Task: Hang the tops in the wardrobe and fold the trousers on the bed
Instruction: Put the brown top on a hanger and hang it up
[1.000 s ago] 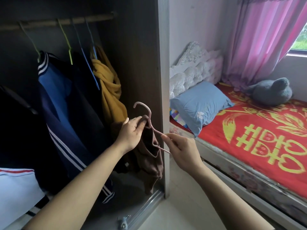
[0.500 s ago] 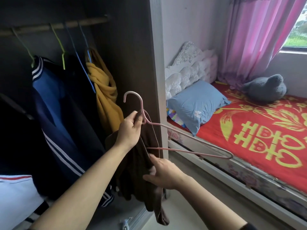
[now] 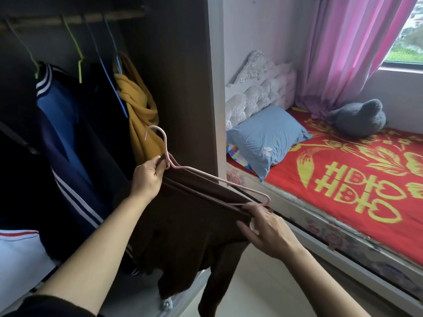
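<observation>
Wardrobe [image 3: 183, 88] at left: left hand [image 3: 147, 177] pinches the stiff hanger [image 3: 206, 177] at its neck, right hand [image 3: 267, 229] grips the soft, light top [image 3: 187, 225]; probably easiest carried by that neck

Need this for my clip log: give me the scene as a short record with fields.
activity: fitting a brown top onto a pink hanger in front of the open wardrobe
left hand: pinches the hanger's neck along with some of the top's fabric
right hand: pinches the top's shoulder at the hanger's far end
wardrobe rail: carries hangers with a blue jacket and a yellow garment
bed: holds a blue pillow and a grey soft toy
hung on rail: not yet
</observation>
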A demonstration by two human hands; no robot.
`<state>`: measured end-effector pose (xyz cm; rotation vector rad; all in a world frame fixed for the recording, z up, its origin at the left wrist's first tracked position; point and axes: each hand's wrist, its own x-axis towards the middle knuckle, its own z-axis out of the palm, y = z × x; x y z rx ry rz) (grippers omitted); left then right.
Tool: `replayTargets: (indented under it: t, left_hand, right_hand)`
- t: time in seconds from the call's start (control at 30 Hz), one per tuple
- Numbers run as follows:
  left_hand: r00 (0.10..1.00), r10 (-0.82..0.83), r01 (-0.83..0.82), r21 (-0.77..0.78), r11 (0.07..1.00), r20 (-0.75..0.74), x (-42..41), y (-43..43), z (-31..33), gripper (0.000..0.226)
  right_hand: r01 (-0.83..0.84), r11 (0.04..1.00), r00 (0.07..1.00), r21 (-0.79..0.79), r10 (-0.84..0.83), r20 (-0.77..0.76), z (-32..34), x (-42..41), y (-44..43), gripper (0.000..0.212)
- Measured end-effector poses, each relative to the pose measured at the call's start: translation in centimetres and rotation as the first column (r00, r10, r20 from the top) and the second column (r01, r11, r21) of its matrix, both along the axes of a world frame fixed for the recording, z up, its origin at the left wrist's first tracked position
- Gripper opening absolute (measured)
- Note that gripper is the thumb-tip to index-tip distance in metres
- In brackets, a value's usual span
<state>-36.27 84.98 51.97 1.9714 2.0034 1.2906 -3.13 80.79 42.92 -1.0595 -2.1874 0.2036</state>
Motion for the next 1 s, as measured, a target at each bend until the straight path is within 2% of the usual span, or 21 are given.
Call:
replayTargets:
  t: [0.07, 0.13, 0.2, 0.3, 0.37, 0.47, 0.6, 0.7, 0.77, 1.0]
  left_hand:
    - [1.0, 0.006, -0.006, -0.013, 1.0, 0.023, 0.1, 0.2, -0.3, 0.042]
    - [0.998, 0.014, -0.013, -0.019, 1.0, 0.058, 0.4, 0.4, -0.5, 0.034]
    - [0.995, 0.017, -0.015, -0.03, 0.999, 0.101, 0.7, 0.6, -0.7, 0.03]
    - [0.991, 0.02, -0.015, -0.04, 0.999, 0.133, 0.7, 0.8, -1.1, 0.028]
    - [0.989, 0.017, -0.01, -0.046, 0.999, 0.145, 0.8, 0.9, -1.1, 0.027]
    - [0.985, 0.014, -0.004, -0.061, 0.998, 0.17, 1.1, 1.0, -0.8, 0.026]
    - [0.989, -0.012, 0.027, -0.096, 0.995, 0.15, 1.6, 1.2, -0.8, 0.025]
    - [0.989, -0.01, 0.026, -0.105, 0.994, 0.148, 2.0, 1.3, -0.8, 0.026]
    - [0.986, 0.014, 0.003, -0.103, 0.995, 0.169, 2.3, 1.5, -0.8, 0.026]
    - [0.977, 0.086, -0.067, -0.101, 0.993, 0.197, 3.6, 1.3, -1.6, 0.04]
  right_hand:
    - [0.002, 0.997, 0.972, -0.072, -0.018, -0.233, 0.0, -0.2, -0.5, 0.045]
    - [0.037, 0.996, 0.921, -0.083, -0.066, -0.383, -0.1, -0.8, -1.1, 0.053]
    - [0.082, 0.991, 0.871, -0.103, -0.121, -0.476, 0.1, -1.5, -1.7, 0.052]
    - [0.108, 0.986, 0.78, -0.128, -0.164, -0.604, 0.5, -2.1, -2.3, 0.037]
    - [0.125, 0.982, 0.73, -0.145, -0.19, -0.656, 0.8, -2.2, -2.5, 0.041]
    - [0.177, 0.981, 0.779, -0.085, -0.192, -0.597, 1.1, -1.8, -2.3, 0.053]
    - [0.165, 0.986, 0.857, 0.021, -0.133, -0.498, 1.7, -0.1, -1.5, 0.034]
    - [0.088, 0.985, 0.865, -0.148, -0.15, -0.479, 1.9, 0.1, -2.0, 0.016]
    - [0.037, 0.967, 0.867, -0.251, -0.156, -0.473, 1.6, -0.1, -2.4, 0.014]
    - [0.049, 0.942, 0.928, -0.332, -0.166, -0.334, 0.5, -0.1, -2.6, 0.016]
